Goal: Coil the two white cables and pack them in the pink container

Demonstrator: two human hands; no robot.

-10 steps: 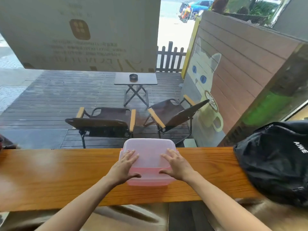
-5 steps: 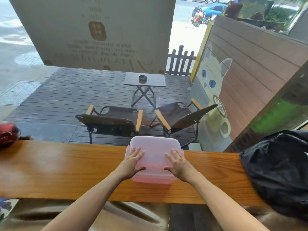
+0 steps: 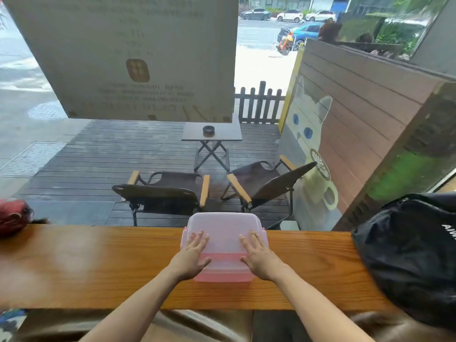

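The pink container (image 3: 223,225) stands on the wooden counter (image 3: 98,262), close to its far edge, with its translucent lid on. My left hand (image 3: 191,255) lies flat on the left half of the lid, fingers spread, thumb down against the front seam. My right hand (image 3: 259,255) mirrors it on the right half. Neither hand holds anything. No white cable shows anywhere, and I cannot make out any contents through the cloudy lid.
A black backpack (image 3: 414,255) fills the counter's right end, close to my right forearm. A red rounded object (image 3: 12,215) sits at the far left. A window pane rises directly behind the counter, with chairs and a deck outside.
Both hands have stayed flat on the lid; the thumbs have shifted slightly on the front seam. My view has tilted upward, so more of the street shows. The container has not moved.
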